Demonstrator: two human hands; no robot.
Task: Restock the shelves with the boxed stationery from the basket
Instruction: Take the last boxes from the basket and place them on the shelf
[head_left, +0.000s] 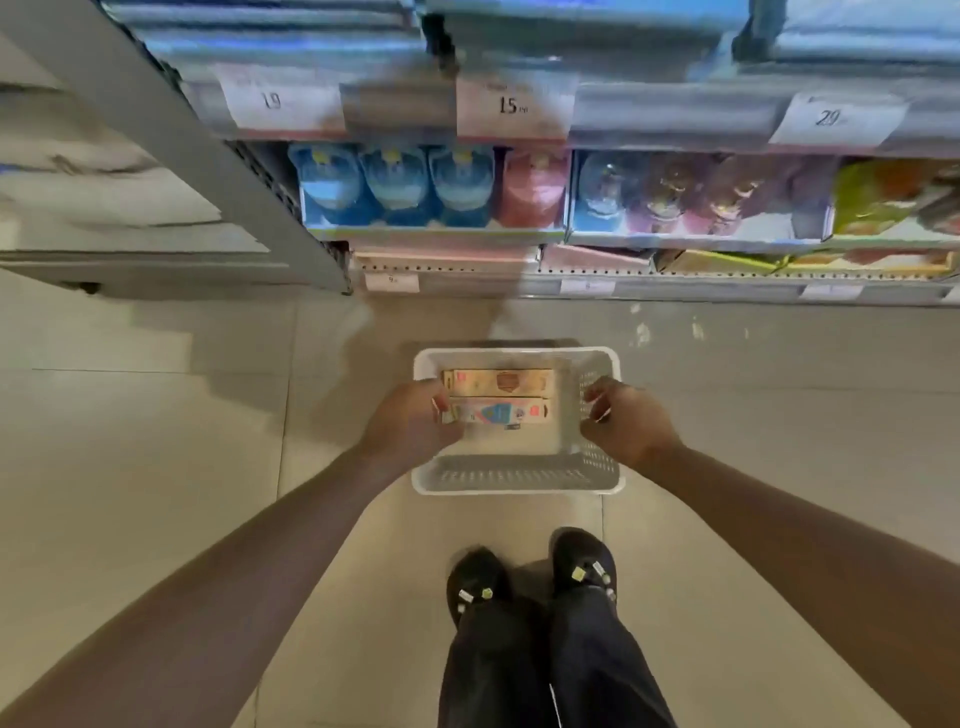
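left hand (410, 418) pinching near stationery box (498, 413) at its left end | box long axis left-right in basket (519, 480) | right hand (621, 423) loosely curled, holding nothing, nearer basket's right wall

Price tags on the shelf edge
Three tags read: left price tag (283, 101) "19", middle price tag (511, 105) "15", right price tag (831, 118) "29"; smaller labels lower down and the print on the boxes are too blurred to read
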